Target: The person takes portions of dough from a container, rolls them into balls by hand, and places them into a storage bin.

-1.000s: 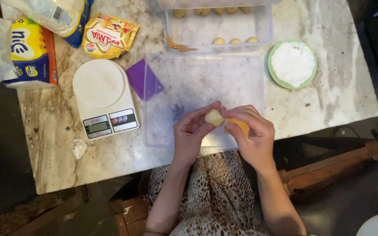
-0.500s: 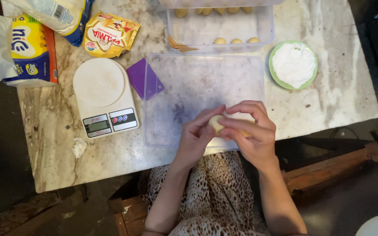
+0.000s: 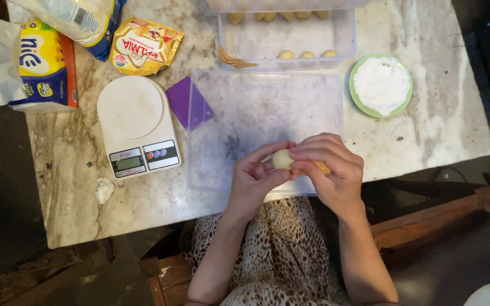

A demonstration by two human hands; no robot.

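Both hands are up over the near edge of a clear plastic tray [image 3: 262, 107] that sits flat on the marble table [image 3: 443, 119]. The left hand [image 3: 253, 181] and right hand [image 3: 333, 170] are pinching a small pale dough ball [image 3: 282, 159] between the fingertips, so both are closed around it, held just above the tray. There's something orange-ish peeking out under the right fingers, can't really tell what it is from this angle.

The tray itself looks empty apart from a smudgy mark on its floor. Behind it is a second clear container [image 3: 287, 34] with a few more dough balls lined up along its near and far walls, plus a brownish scrap in its left corner. To the right of that is a green bowl [image 3: 381, 85] filled with white powder, flour probably.

Left of the tray: a purple scraper [image 3: 188, 102] touching its corner, then a white kitchen scale [image 3: 137, 127] with nothing on its plate. Further back there's a yellow packet [image 3: 143, 45], a yellow and blue box [image 3: 46, 65] and a bag [image 3: 69, 17].
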